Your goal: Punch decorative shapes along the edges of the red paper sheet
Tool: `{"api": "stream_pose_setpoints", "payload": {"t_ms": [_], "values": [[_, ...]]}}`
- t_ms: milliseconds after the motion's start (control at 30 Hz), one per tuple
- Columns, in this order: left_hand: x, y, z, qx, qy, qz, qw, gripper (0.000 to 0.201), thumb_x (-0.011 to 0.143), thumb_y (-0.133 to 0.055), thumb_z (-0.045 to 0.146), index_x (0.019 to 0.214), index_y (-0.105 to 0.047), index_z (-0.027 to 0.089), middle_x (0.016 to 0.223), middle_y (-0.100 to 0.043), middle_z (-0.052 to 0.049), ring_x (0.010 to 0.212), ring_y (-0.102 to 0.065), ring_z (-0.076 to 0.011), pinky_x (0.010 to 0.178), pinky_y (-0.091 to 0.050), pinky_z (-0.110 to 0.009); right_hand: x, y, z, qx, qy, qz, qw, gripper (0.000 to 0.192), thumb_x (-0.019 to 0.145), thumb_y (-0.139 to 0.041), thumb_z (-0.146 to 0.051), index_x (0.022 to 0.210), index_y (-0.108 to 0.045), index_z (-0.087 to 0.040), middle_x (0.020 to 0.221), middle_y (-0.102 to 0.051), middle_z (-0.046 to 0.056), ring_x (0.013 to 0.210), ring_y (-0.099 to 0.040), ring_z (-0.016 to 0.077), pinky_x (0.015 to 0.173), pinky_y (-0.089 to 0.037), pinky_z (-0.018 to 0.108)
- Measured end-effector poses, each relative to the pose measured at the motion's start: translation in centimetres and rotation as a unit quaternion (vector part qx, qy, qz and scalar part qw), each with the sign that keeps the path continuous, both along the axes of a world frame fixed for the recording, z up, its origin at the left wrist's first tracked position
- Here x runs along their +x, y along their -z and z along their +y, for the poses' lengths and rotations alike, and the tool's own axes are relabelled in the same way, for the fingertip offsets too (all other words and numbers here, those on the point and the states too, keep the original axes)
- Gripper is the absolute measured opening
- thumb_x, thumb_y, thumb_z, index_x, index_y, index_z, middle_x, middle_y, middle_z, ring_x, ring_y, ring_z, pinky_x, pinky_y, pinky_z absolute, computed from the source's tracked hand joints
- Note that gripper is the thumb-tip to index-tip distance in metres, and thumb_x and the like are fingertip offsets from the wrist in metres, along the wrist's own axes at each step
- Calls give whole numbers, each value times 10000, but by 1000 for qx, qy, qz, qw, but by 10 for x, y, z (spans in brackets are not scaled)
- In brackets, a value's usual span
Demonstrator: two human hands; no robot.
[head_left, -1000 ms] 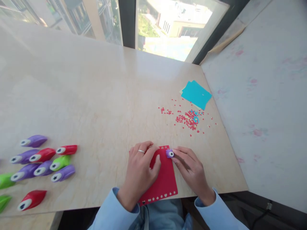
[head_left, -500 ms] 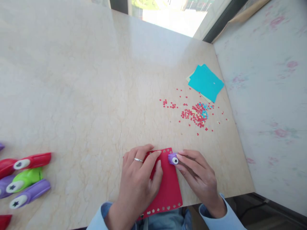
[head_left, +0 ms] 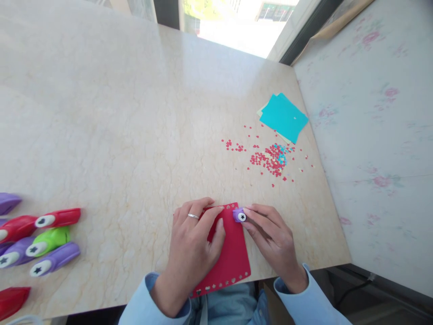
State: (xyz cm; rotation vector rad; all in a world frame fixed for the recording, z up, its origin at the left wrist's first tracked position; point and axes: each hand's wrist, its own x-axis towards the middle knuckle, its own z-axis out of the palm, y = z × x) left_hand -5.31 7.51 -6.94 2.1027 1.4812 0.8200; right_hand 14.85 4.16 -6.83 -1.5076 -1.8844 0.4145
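Note:
A red paper sheet lies at the table's near edge, with small shapes cut along its top and bottom borders. My left hand rests over its left part, fingers apart, pressing it to the table; a ring is on one finger. At the sheet's right edge, just below the top corner, sits a small purple craft punch with a star on its white button. The thumb and fingers of my right hand pinch the punch from the right. The sheet's left side is mostly hidden under my left hand.
Red, blue and pale confetti lies scattered beyond my right hand. Blue and pale paper sheets are stacked near the flowered wall. More punches, among them a green one and a red one, lie at the left.
The whole view has shifted slightly, bringing more of the punches at the left into sight. Both hands, the sheet and the purple punch keep nearly the same places relative to each other.

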Motion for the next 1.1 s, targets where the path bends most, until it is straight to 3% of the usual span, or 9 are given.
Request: {"api": "stream_pose_setpoints", "payload": {"t_ms": [167,333,467,567,700,767,933,1100], "values": [[0,1,0,-1,4,5,1000,182,909,-548,245,1043,-671,237,1127,-657,-65,1031,-586,-229,901,-462,-433,1,2,-1,3,5,11,1000,331,888,-659,-162,1201,-682,-267,1071,-692,83,995,-662,199,856,-582,351],[-2,2,0,-7,2,-16,1000,190,923,-549,281,1062,-662,221,1116,-662,-70,1030,-588,-219,926,-463,-427,5,4,-5,-51,39,87,994,288,887,-675,-289,1168,-673,-229,1092,-694,97,1035,-663,220,922,-569,393],[-3,1,0,-19,3,-30,999,170,926,-541,276,1025,-665,216,1092,-670,-62,1028,-590,-216,921,-461,-415,11,1,-2,-116,87,221,964,383,876,-673,-410,1191,-614,-201,1136,-679,114,993,-674,203,890,-569,365],[-2,-1,1,-28,4,-38,999,154,920,-541,253,994,-671,215,1071,-675,-52,1020,-588,-212,925,-456,-410,17,-11,7,-202,106,279,933,447,840,-668,-528,1107,-597,-176,1049,-684,110,860,-667,172,719,-554,282],[-2,-1,2,-27,-2,-47,999,151,913,-538,241,955,-679,207,1049,-681,-52,1010,-588,-212,929,-451,-406,22,-37,21,-405,41,207,890,500,767,-671,-635,836,-577,-149,612,-563,-4,545,-515,97,506,-392,204],[-1,0,2,-23,-6,-53,998,157,912,-532,242,941,-681,202,1039,-684,-54,1004,-590,-210,931,-451,-403,22,-49,28,-466,4,160,870,507,746,-673,-643,756,-548,-152,526,-476,-42,483,-430,69,470,-311,191],[-1,2,3,-15,-11,-66,998,164,900,-524,225,917,-683,192,1000,-694,-57,983,-597,-205,926,-456,-393,17,-66,47,-509,-6,95,856,468,715,-698,-596,702,-506,-170,464,-401,-73,424,-325,50,424,-219,192],[-1,3,3,-10,-14,-80,997,165,896,-521,212,883,-685,192,945,-707,-48,944,-612,-200,899,-457,-378,8,-74,65,-514,-7,36,857,451,678,-757,-548,690,-499,-178,471,-406,-73,411,-312,43,401,-199,191]]}}
